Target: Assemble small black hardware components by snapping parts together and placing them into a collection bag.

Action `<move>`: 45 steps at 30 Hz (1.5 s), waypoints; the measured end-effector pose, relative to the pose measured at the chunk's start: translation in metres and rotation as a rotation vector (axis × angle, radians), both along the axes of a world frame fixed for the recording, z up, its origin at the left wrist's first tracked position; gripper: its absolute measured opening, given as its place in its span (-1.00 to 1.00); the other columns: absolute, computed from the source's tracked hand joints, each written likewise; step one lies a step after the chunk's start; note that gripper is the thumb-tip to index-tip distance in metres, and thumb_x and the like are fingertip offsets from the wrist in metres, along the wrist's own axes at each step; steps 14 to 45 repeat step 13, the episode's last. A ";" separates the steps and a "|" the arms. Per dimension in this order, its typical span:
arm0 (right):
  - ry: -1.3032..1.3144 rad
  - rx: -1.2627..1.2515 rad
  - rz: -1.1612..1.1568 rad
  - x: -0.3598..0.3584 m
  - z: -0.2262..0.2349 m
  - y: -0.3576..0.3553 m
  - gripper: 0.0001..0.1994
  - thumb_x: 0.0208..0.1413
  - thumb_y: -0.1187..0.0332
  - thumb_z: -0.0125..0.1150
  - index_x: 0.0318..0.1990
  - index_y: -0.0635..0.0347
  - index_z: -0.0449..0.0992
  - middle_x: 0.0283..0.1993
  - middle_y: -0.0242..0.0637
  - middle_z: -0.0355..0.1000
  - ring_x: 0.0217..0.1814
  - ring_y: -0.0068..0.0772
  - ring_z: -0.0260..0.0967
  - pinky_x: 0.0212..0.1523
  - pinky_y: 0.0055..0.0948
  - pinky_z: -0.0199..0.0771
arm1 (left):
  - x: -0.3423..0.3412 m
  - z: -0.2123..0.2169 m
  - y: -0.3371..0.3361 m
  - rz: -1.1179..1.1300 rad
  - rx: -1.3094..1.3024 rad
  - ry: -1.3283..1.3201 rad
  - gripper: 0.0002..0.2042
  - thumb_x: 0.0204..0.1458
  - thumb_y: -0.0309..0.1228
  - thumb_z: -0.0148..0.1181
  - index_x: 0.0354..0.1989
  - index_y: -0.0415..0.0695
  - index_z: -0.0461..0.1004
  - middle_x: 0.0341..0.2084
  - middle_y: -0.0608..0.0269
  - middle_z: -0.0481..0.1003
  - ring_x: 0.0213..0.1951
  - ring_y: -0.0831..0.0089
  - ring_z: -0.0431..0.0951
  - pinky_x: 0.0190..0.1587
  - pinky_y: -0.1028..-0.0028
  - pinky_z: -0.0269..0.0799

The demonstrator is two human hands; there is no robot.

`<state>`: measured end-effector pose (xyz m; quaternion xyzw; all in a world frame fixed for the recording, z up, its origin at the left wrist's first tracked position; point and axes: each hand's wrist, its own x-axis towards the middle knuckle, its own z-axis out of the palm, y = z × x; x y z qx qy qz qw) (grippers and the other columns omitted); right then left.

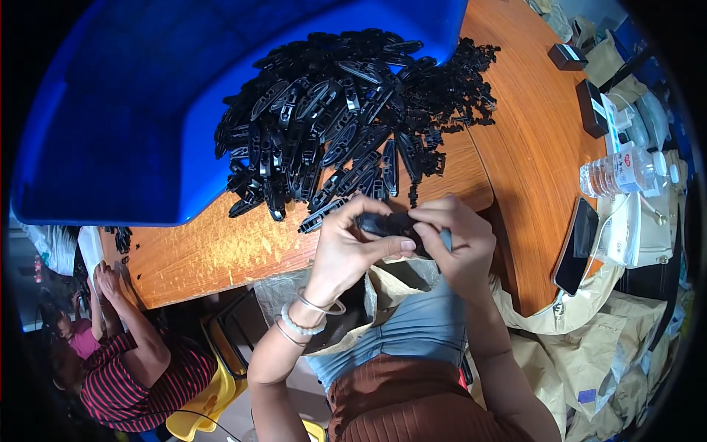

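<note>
My left hand (345, 249) is closed around a dark, elongated black plastic part (374, 224), held just past the table's near edge. At the part's right end, the fingers of my right hand (462, 239) are pinched together on it; what exactly lies between the fingertips is hidden. A slim grey-blue piece (445, 240) shows by the right palm, too covered to name. Beyond both hands a heap of similar long black plastic parts (324, 125) is spread on the wooden table (243, 243). Smaller black pieces (456, 85) are piled at the heap's right.
A large blue bin (132, 132) lies with its opening toward the heap. Along the right edge are a phone (576, 247), a plastic bottle (626, 173) and black boxes (591, 108). An open bag (350, 324) hangs at my lap. At left, another person in stripes (147, 383) sits working.
</note>
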<state>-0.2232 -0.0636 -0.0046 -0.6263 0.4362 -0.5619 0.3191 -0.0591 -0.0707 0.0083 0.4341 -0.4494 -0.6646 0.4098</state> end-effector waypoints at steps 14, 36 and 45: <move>0.156 0.027 0.095 -0.003 0.004 0.006 -0.72 -0.22 0.62 0.26 -0.25 0.19 0.54 -0.25 -0.26 0.42 -0.25 -0.26 0.36 -0.23 -0.36 0.39 | 0.006 0.008 0.016 0.072 -0.027 -0.068 -0.79 -0.07 -0.71 0.18 -0.21 -0.38 0.42 -0.42 0.02 0.54 -0.37 0.33 0.60 -0.30 0.51 0.57; 0.156 0.027 0.095 -0.003 0.004 0.006 -0.72 -0.22 0.62 0.26 -0.25 0.19 0.54 -0.25 -0.26 0.42 -0.25 -0.26 0.36 -0.23 -0.36 0.39 | 0.006 0.008 0.016 0.072 -0.027 -0.068 -0.79 -0.07 -0.71 0.18 -0.21 -0.38 0.42 -0.42 0.02 0.54 -0.37 0.33 0.60 -0.30 0.51 0.57; 0.156 0.027 0.095 -0.003 0.004 0.006 -0.72 -0.22 0.62 0.26 -0.25 0.19 0.54 -0.25 -0.26 0.42 -0.25 -0.26 0.36 -0.23 -0.36 0.39 | 0.006 0.008 0.016 0.072 -0.027 -0.068 -0.79 -0.07 -0.71 0.18 -0.21 -0.38 0.42 -0.42 0.02 0.54 -0.37 0.33 0.60 -0.30 0.51 0.57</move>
